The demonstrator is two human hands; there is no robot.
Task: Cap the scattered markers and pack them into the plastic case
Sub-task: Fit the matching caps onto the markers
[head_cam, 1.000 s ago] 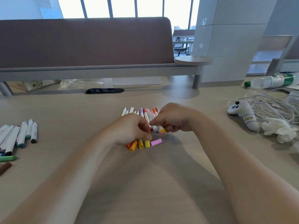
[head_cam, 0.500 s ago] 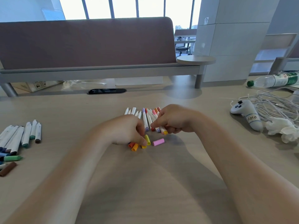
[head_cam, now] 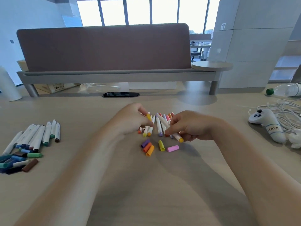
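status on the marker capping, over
Left hand pinches yellow cap. Right hand grips uncapped marker. Five loose caps on desk; nothing in the way, case not in view.

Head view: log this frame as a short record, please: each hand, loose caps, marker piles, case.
left hand: pinches a yellow cap above the centre pile
right hand: holds a white marker, orange end showing
loose caps: five on the table near the hands: purple, orange, amber, yellow, pink
centre pile: white markers with coloured ends, between the hands
left pile: white markers with blue, green and brown caps beside them
case: not in view
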